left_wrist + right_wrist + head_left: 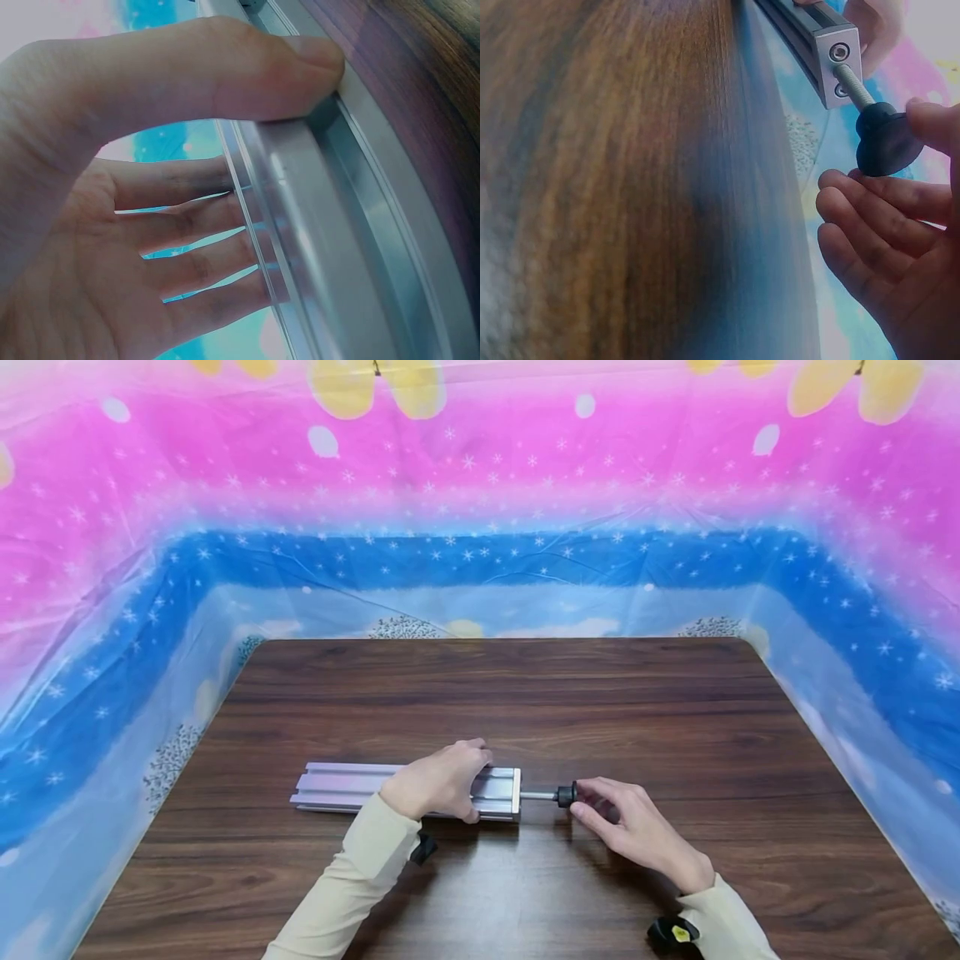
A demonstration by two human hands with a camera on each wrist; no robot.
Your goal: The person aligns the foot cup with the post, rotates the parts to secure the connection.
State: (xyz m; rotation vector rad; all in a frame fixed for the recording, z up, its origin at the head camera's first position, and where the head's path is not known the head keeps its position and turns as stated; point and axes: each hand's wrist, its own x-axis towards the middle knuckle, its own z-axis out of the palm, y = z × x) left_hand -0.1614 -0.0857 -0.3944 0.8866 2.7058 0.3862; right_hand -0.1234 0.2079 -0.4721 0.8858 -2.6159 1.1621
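A silver aluminium extrusion profile (341,783) with slots along its length lies across the brown table. Over its right part, my left hand (438,781) grips it, thumb (300,75) on the near side and fingers round the far side. From the end plate (841,58), which bears recessed bolts, a threaded rod (853,86) sticks out to the right. This rod ends in the black base of a levelling foot (889,142). With thumb and fingertips at its rim, my right hand (641,827) pinches that black base.
The dark wood-grain table (510,693) extends around the profile on all sides. A patterned pink and blue cloth (480,552) hangs behind and beside it. Black straps (671,933) with cameras sit at both wrists.
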